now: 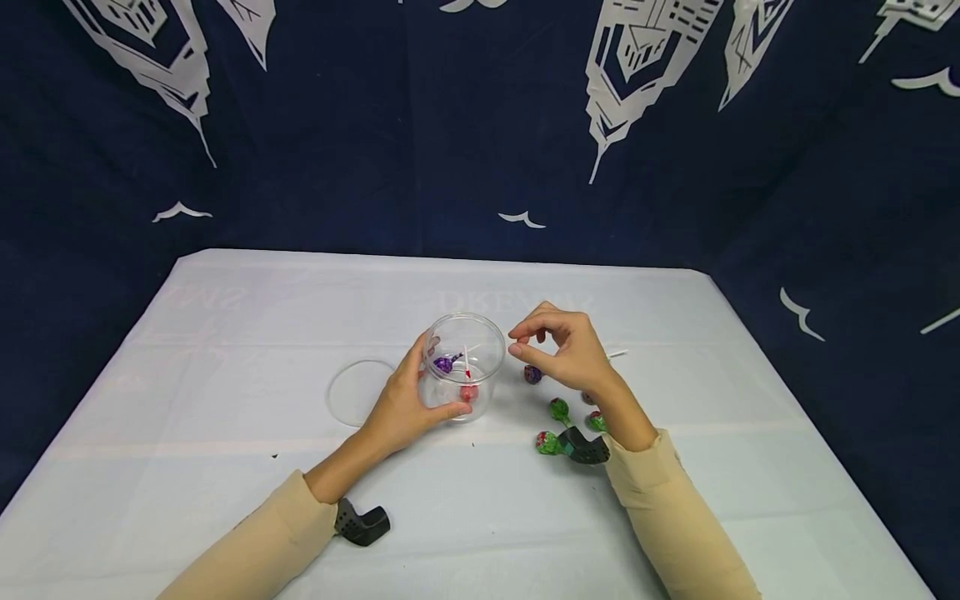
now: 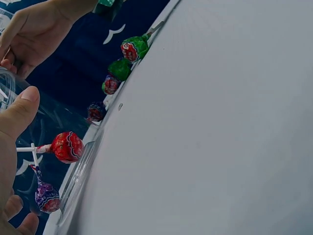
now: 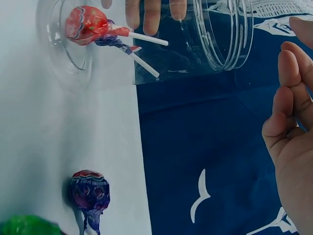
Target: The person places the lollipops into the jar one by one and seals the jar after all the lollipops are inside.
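My left hand (image 1: pixel 405 402) grips a clear plastic jar (image 1: pixel 486 367) that stands upright on the table, thumb on the near side and fingers round the far left. Inside lie a red lollipop (image 2: pixel 67 147) and a purple lollipop (image 2: pixel 47 197), both with white sticks. Just right of the jar's mouth hovers my right hand (image 1: pixel 567 348). Its fingers are loosely bent, with a gap between thumb and index finger in the right wrist view and nothing seen between them. Under that hand, a dark purple lollipop (image 3: pixel 90 191) lies on the table.
Green-wrapped lollipops (image 1: pixel 558 409) lie near my right wrist, some partly hidden by the arm. A clear round lid (image 1: pixel 328 393) rests on the white table (image 1: pixel 225 333) left of the jar. Behind the table hangs a dark blue patterned cloth (image 1: pixel 337 167).
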A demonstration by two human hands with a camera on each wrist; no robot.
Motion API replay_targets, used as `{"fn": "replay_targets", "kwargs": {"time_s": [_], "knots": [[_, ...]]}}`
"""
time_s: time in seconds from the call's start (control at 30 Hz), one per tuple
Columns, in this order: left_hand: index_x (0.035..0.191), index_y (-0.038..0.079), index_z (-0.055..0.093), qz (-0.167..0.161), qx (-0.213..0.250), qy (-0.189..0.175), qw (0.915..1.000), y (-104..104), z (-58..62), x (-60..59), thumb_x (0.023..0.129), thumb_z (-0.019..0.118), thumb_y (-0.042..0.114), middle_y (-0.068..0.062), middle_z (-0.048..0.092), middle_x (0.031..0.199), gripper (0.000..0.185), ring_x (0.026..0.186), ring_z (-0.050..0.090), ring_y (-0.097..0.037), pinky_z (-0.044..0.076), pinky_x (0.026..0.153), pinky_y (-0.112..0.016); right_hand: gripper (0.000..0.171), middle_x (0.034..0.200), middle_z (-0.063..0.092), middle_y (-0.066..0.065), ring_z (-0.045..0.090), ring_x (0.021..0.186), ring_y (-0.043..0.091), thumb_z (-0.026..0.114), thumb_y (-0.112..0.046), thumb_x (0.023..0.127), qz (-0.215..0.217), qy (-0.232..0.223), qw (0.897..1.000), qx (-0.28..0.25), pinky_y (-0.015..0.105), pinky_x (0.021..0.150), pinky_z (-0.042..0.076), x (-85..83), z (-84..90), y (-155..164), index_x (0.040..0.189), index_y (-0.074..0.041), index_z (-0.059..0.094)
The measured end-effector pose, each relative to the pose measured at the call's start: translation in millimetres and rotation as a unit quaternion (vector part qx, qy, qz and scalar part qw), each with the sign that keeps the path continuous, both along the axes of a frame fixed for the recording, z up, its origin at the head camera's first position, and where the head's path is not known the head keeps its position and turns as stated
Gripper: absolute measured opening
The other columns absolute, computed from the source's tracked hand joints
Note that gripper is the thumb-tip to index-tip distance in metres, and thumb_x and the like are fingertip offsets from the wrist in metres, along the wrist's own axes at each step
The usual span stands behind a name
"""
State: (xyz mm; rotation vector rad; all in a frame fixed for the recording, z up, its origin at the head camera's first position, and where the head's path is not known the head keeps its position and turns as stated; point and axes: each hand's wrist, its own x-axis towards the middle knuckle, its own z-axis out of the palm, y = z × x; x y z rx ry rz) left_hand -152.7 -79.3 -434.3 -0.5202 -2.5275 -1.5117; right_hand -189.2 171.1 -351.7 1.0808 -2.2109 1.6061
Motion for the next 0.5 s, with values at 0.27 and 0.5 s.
{"fn": "replay_targets", "kwargs": {"time_s": [0.27,0.5], "knots": [[0.156,0.014,0.022,0.003,-0.003,-0.001,1.0000,1,0.1,-0.2,0.069,0.091,0.039,-0.015,0.041,0.150,0.115,0.128,0.049,-0.030,0.044,0.104,-0.049,0.017,0.079,0.066,0.007,0.054,0.071,0.014,0.072,0.017,0.076,0.012,0.000,1.000,0.008,0.029,0.058,0.038,9.2,2.9,10,0.088,0.004,0.072],[0.156,0.013,0.022,0.003,-0.004,-0.007,1.0000,1,1.7,1.2,0.069,0.091,0.039,-0.015,0.040,0.151,0.115,0.130,0.047,-0.031,0.042,0.105,-0.050,0.019,0.080,0.067,0.006,0.053,0.069,0.015,0.073,0.016,0.075,0.020,0.009,1.000,0.023,0.030,0.055,0.039,13.3,1.7,20,0.088,0.002,0.072]]}}
